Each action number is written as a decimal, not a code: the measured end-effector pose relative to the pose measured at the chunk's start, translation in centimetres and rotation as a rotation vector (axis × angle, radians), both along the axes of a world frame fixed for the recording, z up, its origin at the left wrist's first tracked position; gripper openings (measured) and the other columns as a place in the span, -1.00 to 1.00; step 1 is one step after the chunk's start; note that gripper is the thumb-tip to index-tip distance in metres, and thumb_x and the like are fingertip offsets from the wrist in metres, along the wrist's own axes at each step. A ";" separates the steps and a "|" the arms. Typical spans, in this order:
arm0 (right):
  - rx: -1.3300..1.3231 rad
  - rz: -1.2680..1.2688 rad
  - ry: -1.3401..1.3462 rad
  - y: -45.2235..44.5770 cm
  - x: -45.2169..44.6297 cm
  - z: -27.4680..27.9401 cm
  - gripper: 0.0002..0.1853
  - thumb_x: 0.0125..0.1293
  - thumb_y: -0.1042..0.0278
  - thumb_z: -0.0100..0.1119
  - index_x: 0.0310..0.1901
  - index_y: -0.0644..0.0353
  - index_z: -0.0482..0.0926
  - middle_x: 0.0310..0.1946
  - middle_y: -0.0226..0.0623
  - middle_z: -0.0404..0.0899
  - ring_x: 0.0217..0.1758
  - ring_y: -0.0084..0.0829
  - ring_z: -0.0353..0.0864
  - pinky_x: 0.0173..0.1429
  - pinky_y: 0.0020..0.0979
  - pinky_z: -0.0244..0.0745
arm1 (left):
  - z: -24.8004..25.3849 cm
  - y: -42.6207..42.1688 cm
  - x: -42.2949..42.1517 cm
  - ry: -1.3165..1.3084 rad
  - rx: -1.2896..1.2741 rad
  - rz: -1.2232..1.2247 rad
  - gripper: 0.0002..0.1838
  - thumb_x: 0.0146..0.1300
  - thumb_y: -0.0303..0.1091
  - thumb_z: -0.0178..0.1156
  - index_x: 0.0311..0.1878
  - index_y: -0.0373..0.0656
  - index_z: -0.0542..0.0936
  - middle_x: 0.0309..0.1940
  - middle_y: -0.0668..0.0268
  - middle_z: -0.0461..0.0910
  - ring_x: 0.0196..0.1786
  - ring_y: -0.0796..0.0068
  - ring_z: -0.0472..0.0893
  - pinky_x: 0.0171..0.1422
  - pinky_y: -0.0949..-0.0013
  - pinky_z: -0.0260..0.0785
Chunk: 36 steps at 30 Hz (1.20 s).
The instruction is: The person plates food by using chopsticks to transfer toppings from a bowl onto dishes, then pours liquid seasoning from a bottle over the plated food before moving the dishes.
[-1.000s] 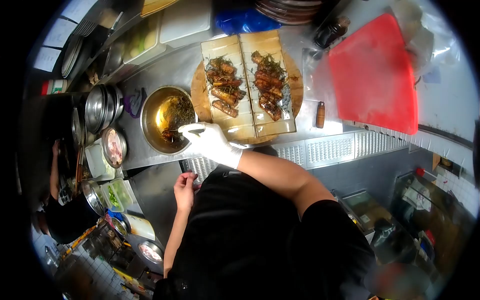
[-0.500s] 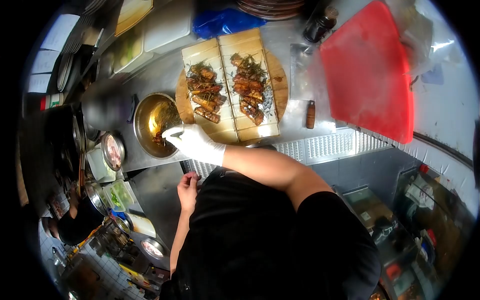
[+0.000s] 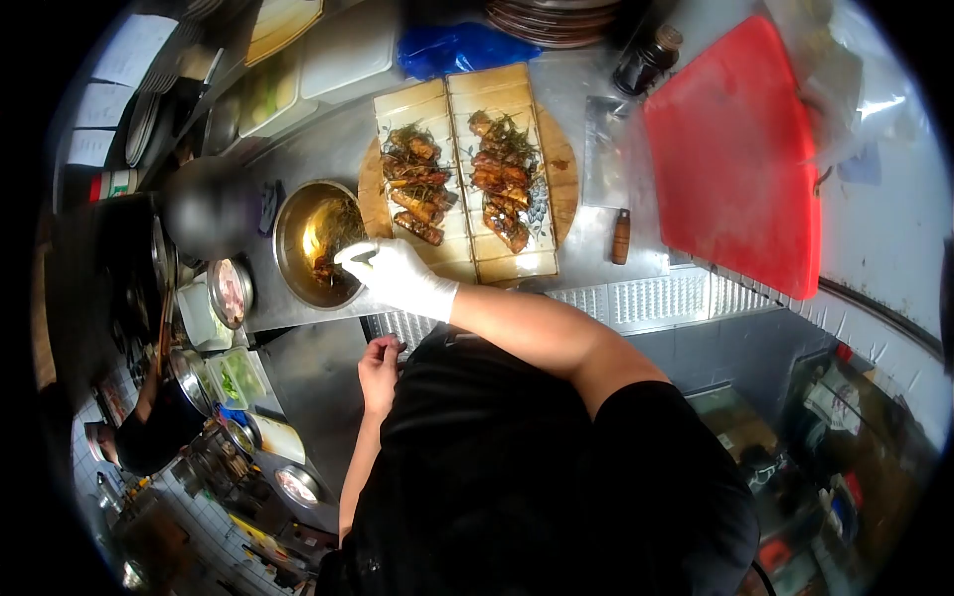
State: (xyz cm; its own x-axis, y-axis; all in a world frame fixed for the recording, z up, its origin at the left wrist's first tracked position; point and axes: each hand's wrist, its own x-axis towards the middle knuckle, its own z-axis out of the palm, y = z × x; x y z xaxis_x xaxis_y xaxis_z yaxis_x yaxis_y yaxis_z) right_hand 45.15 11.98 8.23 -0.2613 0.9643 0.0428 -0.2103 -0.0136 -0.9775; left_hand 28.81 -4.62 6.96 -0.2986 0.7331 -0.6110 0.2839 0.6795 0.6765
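My right hand (image 3: pixel 402 278), in a white glove, hangs over the near right rim of a metal bowl (image 3: pixel 282 260). Its thumb and fingers are curled into a pinch; whatever is between them cannot be made out. Browned pieces and dark herb sprigs (image 3: pixel 343 226) lie in the bowl. My left hand (image 3: pixel 379 370) is bare and held close to my body by the counter edge, its fingers curled closed with nothing visible in them. Beside the bowl, two long rectangular plates (image 3: pixel 427 104) (image 3: pixel 502 89) on a round wooden board (image 3: pixel 563 189) carry glazed browned pieces topped with herbs.
A large red cutting board (image 3: pixel 730 159) stands at the right. Near it are a dark bottle (image 3: pixel 646 62) and a small wooden-handled item (image 3: pixel 621 236). A blue plastic bag (image 3: pixel 462 50) and stacked plates (image 3: pixel 552 22) sit at the back. Another person (image 3: pixel 159 422) works at far left.
My gloved hand has drawn slightly to the right and up from inside the bowl toward its rim. My left hand stays by my body. The whole view has shifted a little.
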 end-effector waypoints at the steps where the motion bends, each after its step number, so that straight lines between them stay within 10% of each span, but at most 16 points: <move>1: 0.023 -0.022 0.005 0.0 -0.1 -0.1 -0.82 0.43 0.36 0.28 -0.05 0.21 0.76 -0.24 -0.12 0.80 -0.29 -0.39 0.79 -0.18 -0.42 0.63 | 0.2 0.2 0.0 -0.003 -0.005 -0.010 -0.76 0.56 -0.22 0.21 -0.03 -0.23 0.65 -0.23 0.32 0.73 -0.22 0.64 0.65 -0.21 0.49 0.51; 16: -0.184 -0.350 -0.125 -0.6 20.8 13.7 -0.80 0.51 0.47 0.21 0.05 0.31 0.73 -0.11 -0.21 0.79 -0.12 -0.43 0.80 0.01 -0.50 0.71 | -3.4 1.2 -1.0 -0.220 0.061 0.085 -0.76 0.54 -0.27 0.23 0.04 -0.27 0.63 -0.17 0.29 0.71 -0.06 0.53 0.70 -0.16 0.41 0.59; 36: -0.256 -0.433 -0.450 -0.7 23.7 14.8 -0.79 0.44 0.46 0.29 0.03 0.33 0.74 -0.33 -0.39 0.71 -0.29 -0.67 0.62 -0.17 -0.57 0.55 | -2.9 3.1 -0.8 -0.238 0.068 0.029 -0.75 0.53 -0.24 0.23 0.02 -0.25 0.66 -0.15 0.30 0.73 -0.07 0.54 0.69 -0.14 0.42 0.58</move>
State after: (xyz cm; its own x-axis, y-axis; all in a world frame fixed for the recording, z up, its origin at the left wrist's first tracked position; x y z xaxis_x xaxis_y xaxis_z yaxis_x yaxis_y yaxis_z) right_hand 68.83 11.23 23.01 0.2122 0.9513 -0.2236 0.1776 -0.2625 -0.9484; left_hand 28.03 -1.49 4.03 -0.1740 0.7681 -0.6162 0.0920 0.6357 0.7664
